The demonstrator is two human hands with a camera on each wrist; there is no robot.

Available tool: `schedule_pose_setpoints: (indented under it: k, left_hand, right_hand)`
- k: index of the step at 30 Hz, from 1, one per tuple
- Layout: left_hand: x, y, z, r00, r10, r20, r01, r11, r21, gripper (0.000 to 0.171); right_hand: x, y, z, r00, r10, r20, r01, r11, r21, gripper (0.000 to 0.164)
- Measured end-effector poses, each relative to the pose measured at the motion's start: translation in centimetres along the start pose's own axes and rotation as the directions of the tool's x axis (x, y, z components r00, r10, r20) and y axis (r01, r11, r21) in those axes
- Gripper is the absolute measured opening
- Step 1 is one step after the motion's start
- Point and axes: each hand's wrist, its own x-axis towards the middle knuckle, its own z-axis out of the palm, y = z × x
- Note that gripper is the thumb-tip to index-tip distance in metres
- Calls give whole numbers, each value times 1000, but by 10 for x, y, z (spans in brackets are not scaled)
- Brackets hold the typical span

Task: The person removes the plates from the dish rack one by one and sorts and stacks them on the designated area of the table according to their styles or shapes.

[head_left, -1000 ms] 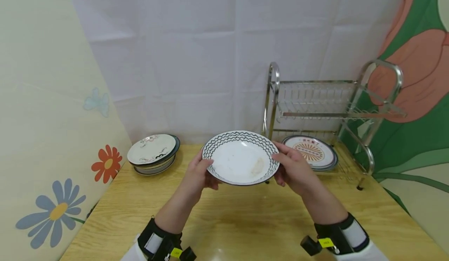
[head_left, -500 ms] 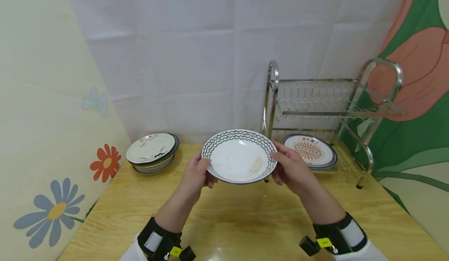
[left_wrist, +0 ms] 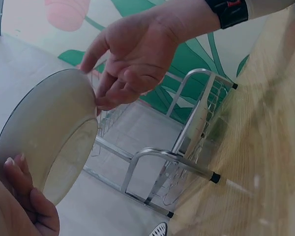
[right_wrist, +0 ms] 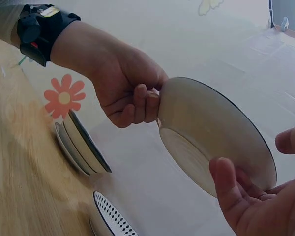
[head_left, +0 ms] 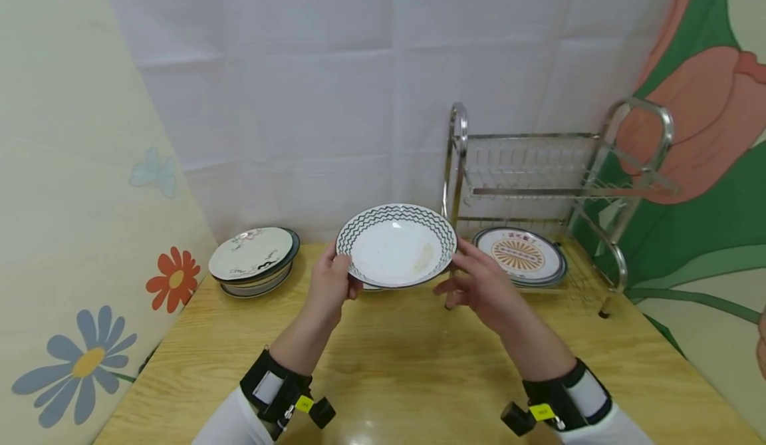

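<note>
A deep white plate (head_left: 391, 249) with black zigzag lines round its rim is held up over the table, tilted so its inside faces me. My left hand (head_left: 330, 279) grips its left edge, thumb on the rim and fingers curled beneath. At the right edge my right hand (head_left: 481, 285) has its fingers loosely spread. In the right wrist view, fingertips (right_wrist: 223, 172) lie against the plate's pale underside, and the thumb stands apart from the rim. Behind and below sits another plate (right_wrist: 110, 214) with a black diamond pattern, mostly hidden in the head view.
A stack of plates (head_left: 251, 253) stands at the back left of the wooden table (head_left: 383, 365). At the back right is a two-tier metal dish rack (head_left: 538, 192), with patterned plates (head_left: 519, 255) lying in its lower level. A white cloth (head_left: 299, 99) hangs behind.
The zigzag plate has moved slightly up and left in the head view, uncovering part of a plate behind it. My right thumb has come off its inside, and those fingers have loosened.
</note>
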Motion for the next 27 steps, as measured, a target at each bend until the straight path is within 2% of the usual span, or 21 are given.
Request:
schedule_pose_setpoints:
  k: [3, 7, 12, 16, 19, 23, 27]
  left_hand:
    - [12, -2, 1, 999, 3, -32, -2, 1000, 25, 58]
    - [31, -4, 0, 998, 4, -58, -1, 999, 51, 61]
    - [56, -12, -3, 993, -60, -105, 68, 995, 79, 64]
    - [74, -26, -9, 983, -99, -155, 119, 986, 120, 62]
    - [84, -40, -12, 976, -100, -195, 127, 983, 130, 61]
    - [93, -56, -14, 964, -88, -250, 123, 984, 129, 60]
    - [99, -71, -18, 957, -88, -276, 132, 980, 146, 59]
  right_hand:
    - [4, 5, 1, 998, -6, 54, 5, 1000, 31, 66]
    - [8, 13, 3, 997, 3, 81, -7, 998, 55, 70]
    - [11, 25, 13, 995, 48, 92, -53, 997, 58, 73]
    - [13, 35, 22, 992, 99, 84, -102, 994, 37, 70]
    - [15, 42, 26, 990, 123, 71, -126, 991, 34, 68]
    - [18, 51, 29, 985, 158, 73, -160, 986, 34, 68]
    - [20, 59, 31, 978, 192, 78, -194, 981, 18, 66]
